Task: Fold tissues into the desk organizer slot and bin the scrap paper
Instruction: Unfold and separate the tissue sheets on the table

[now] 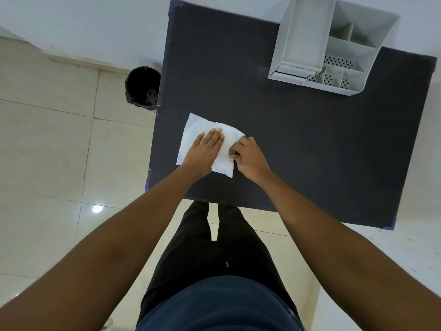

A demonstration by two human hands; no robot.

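- Now the tissue lies spread on the dark worktop, near its left edge.
- The left hand presses flat on it, fingers straight.
- The right hand is curled and pinches the tissue's right edge.
- The white organizer stands at the far right of the worktop.
- A black bin stands on the floor beside the worktop.

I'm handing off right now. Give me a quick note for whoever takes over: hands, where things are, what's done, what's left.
Left hand: flat, palm down, pressing the tissue onto the dark table.
Right hand: fingers curled at the tissue's right edge, apparently pinching it for a fold.
Desk organizer: far right corner of the table; no tissue visible in it.
Bin: on the floor off the table's left edge.
Done: tissue laid out.
Left: finish folding, slot it in. No scrap paper visible.
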